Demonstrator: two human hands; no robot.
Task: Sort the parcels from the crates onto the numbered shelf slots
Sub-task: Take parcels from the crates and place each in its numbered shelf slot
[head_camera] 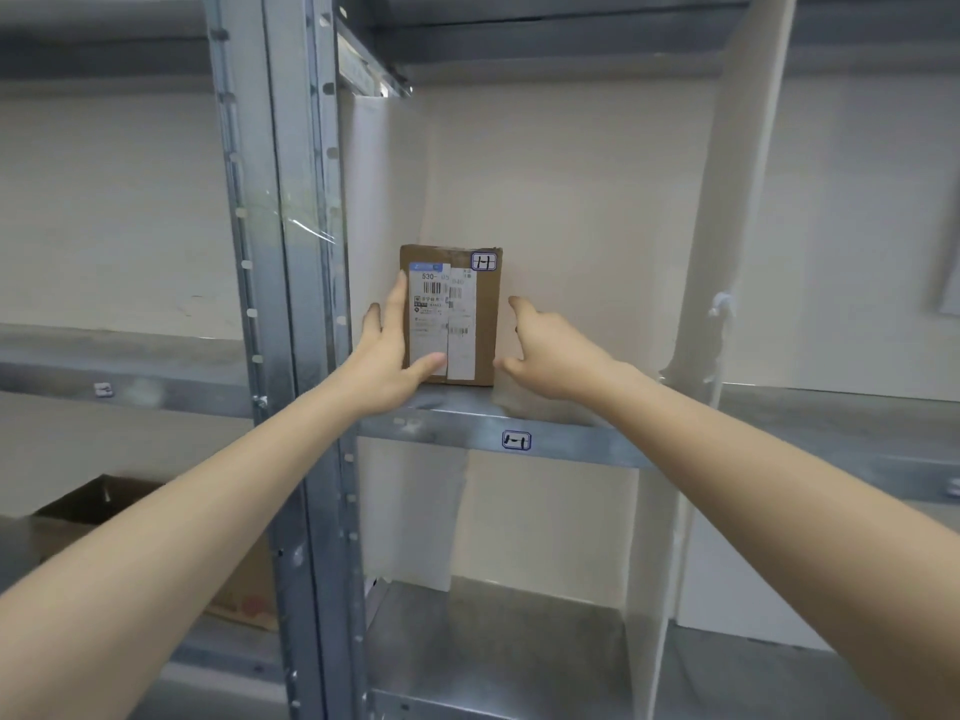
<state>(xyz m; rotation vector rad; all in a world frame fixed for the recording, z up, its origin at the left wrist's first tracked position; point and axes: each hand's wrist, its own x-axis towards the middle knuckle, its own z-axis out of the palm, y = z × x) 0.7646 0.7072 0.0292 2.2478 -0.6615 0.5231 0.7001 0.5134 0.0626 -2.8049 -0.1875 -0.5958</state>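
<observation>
parcel (452,314) upright on shelf (545,426), long axis vertical, between both hands | left hand (384,356) fingers (399,298) straight, touching its left edge, thumb on front | right hand (545,350) fingers spread, empty, just beside, apart

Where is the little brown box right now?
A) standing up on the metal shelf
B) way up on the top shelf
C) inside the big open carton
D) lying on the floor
A: the brown box stands upright on the metal shelf, right above the slot label, with the left hand touching its left side.
</observation>
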